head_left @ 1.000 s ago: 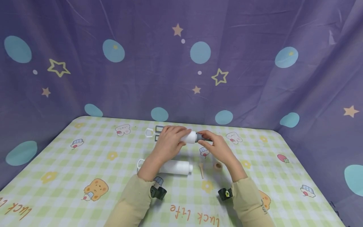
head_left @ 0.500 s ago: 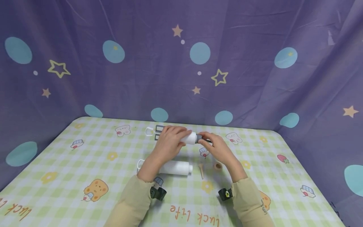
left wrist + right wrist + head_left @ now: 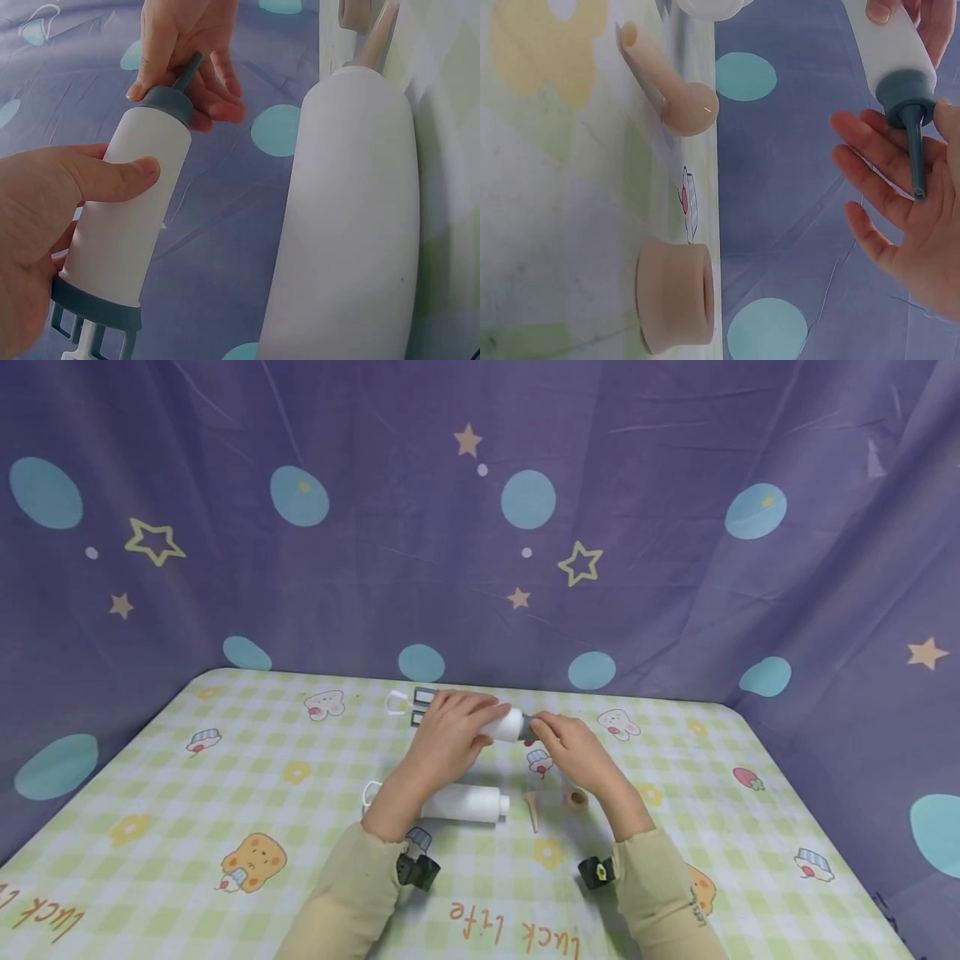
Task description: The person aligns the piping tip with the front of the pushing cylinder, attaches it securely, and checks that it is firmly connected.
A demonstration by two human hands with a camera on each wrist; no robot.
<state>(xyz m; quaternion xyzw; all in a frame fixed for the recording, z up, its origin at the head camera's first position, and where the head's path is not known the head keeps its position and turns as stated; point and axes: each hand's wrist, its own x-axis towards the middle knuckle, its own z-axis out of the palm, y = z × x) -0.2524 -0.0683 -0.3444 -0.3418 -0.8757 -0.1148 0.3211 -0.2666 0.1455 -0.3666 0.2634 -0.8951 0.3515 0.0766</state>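
Note:
A white piping syringe (image 3: 504, 725) with a slate-blue nozzle cap (image 3: 166, 102) lies across the space between both hands. My left hand (image 3: 448, 739) grips its barrel, thumb along the near side in the left wrist view. At the other end my right hand (image 3: 581, 753) pinches the cap between thumb and forefinger. Its remaining fingers are spread loosely behind the thin nozzle (image 3: 915, 154). Slate-blue finger loops and a white plunger ring (image 3: 397, 702) stick out past the left hand.
Nearer me on the checked tablecloth (image 3: 300, 818) lies a second white barrel (image 3: 465, 802), partly hidden by the left wrist. To its right are a beige nozzle (image 3: 533, 812) and a beige ring-shaped collar (image 3: 577, 800). A purple curtain (image 3: 390, 585) hangs behind the table.
My right hand has turned about the cap; its fingers now cover the nozzle in the head view. The left hand and syringe have shifted very slightly right.

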